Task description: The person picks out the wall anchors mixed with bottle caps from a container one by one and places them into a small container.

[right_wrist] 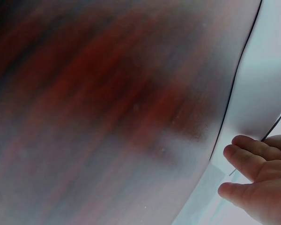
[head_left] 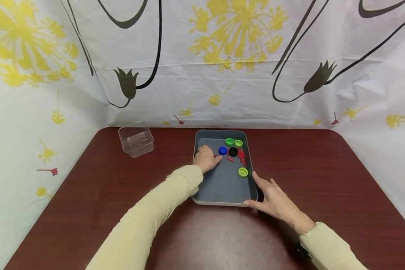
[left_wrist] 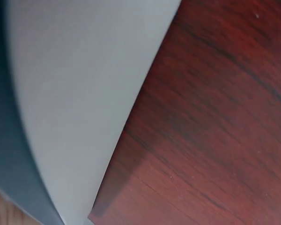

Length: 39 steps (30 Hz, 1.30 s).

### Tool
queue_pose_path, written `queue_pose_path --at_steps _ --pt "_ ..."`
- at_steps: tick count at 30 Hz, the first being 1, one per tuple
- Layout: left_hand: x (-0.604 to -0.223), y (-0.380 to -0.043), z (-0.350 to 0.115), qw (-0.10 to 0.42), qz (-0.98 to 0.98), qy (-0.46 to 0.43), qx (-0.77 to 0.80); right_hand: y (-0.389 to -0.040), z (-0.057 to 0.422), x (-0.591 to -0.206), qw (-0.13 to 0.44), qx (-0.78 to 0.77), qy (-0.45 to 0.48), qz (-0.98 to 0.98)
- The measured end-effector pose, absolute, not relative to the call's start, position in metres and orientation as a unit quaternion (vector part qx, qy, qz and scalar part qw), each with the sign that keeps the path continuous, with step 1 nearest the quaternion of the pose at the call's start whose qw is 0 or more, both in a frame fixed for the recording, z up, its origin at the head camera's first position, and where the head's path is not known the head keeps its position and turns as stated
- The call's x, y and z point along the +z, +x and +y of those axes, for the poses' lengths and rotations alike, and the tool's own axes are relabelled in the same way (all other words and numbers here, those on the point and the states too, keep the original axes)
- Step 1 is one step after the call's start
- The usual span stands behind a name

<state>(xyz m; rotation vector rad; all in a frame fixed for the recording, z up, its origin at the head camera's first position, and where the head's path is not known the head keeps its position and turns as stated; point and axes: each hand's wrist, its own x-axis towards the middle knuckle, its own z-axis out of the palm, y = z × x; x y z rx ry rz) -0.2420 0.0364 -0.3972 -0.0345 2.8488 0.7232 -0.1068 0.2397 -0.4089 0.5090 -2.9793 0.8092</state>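
A shallow grey tray (head_left: 219, 191) lies on the table, and its pale outer wall (left_wrist: 79, 93) fills much of the left wrist view. My left hand (head_left: 205, 159) reaches over the tray's left side, thumb toward the middle; its fingertips are mostly hidden. Close to that thumb is a blue bottle cap (head_left: 222, 150). My right hand (head_left: 273, 197) is at the tray's near right corner, fingers along the side and thumb by the front edge. Inside lie a black cap (head_left: 233, 152), a green cap (head_left: 229, 141), yellow-green caps (head_left: 243, 172) and several small red pieces (head_left: 241, 154).
A clear plastic container (head_left: 136, 142) stands at the back left of the dark red-brown table (head_left: 148, 168). White sheeting (head_left: 175, 48) with yellow flowers hangs behind the table and along both sides.
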Motion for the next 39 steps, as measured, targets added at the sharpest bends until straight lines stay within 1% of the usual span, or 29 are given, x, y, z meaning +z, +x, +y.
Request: queue_pose_path --at_steps 3,12,23,33,39 --pt "-0.397 -0.243 0.038 0.092 0.969 -0.013 0.230 -0.106 0.239 -0.408 0.008 0.258 0.162 -0.952" --pt "-0.399 -0.242 0.043 0.090 0.981 -0.025 0.170 -0.104 0.237 -0.407 -0.002 0.265 0.155 -0.952" --pt "-0.410 -0.240 0.045 0.046 0.987 -0.014 0.156 -0.103 0.237 -0.407 0.008 0.263 0.157 -0.952" --pt "-0.408 -0.240 0.044 0.044 0.986 -0.008 0.160 -0.104 0.238 -0.407 0.008 0.264 0.157 -0.952" --pt "-0.405 -0.239 0.041 0.047 0.981 -0.002 0.189 -0.105 0.238 -0.408 0.006 0.263 0.156 -0.952"
